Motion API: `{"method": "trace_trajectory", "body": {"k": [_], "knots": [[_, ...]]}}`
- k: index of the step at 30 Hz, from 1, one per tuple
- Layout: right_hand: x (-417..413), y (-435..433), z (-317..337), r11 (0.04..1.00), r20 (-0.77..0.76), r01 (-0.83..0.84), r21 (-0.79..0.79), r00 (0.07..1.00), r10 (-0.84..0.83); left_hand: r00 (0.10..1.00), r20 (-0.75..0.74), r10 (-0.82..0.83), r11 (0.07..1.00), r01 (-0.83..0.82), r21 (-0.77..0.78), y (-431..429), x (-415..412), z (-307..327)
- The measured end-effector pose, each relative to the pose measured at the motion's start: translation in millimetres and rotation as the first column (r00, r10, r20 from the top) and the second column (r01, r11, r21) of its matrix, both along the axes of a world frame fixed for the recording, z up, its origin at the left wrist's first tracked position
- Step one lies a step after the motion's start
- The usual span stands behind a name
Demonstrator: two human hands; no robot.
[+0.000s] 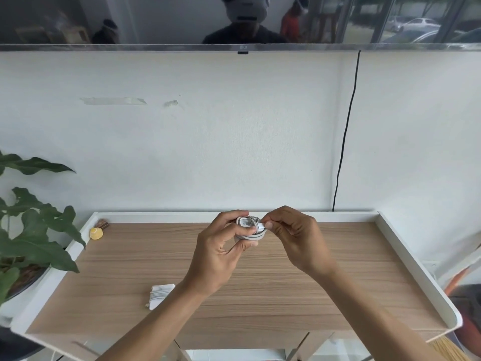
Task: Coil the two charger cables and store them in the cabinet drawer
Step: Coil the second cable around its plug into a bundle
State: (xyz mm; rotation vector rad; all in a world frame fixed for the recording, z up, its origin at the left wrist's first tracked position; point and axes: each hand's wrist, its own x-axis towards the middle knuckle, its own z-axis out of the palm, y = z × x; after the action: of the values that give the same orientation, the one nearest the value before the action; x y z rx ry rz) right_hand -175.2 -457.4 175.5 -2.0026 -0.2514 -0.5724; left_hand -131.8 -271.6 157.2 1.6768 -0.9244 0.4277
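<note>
A white charger cable is wound into a small coil and held above the middle of the wooden cabinet top. My left hand grips the coil from the left, fingers curled round it. My right hand pinches the cable's end at the coil's right side. A second white cable lies bundled flat on the cabinet top near the front left, partly behind my left forearm. No drawer is visible.
The cabinet top has a raised white rim on three sides. A small yellow object sits in the back left corner. A leafy potted plant stands left of the cabinet. A black cord hangs down the wall.
</note>
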Motion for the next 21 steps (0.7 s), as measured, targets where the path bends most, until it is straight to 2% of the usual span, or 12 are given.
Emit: {"method": "trace_trajectory", "body": {"k": [7, 11, 17, 21], "knots": [[3.7, 10.4, 2.0, 0.999, 0.009, 0.015, -0.042, 1.000, -0.014, 0.998, -0.061, 0.006, 0.999, -0.009, -0.044, 5.1, 0.2, -2.6], [4.4, 7.6, -0.9, 0.999, -0.123, 0.004, 0.042, 0.992, 0.001, 0.995, -0.093, -0.019, 1.000, 0.019, -0.004, 8.5, 5.4, -4.7], [-0.2, 6.7, -4.0, 0.983, -0.238, -0.049, 0.179, 0.967, 0.091, 0.942, -0.319, -0.105, 0.989, 0.066, -0.130, 4.3, 2.2, -5.0], [-0.4, 6.2, -6.1, 0.965, -0.294, -0.049, 0.256, 0.948, 0.126, 0.901, -0.411, -0.137, 0.979, 0.060, -0.195, -0.6, 2.9, -9.3]]}}
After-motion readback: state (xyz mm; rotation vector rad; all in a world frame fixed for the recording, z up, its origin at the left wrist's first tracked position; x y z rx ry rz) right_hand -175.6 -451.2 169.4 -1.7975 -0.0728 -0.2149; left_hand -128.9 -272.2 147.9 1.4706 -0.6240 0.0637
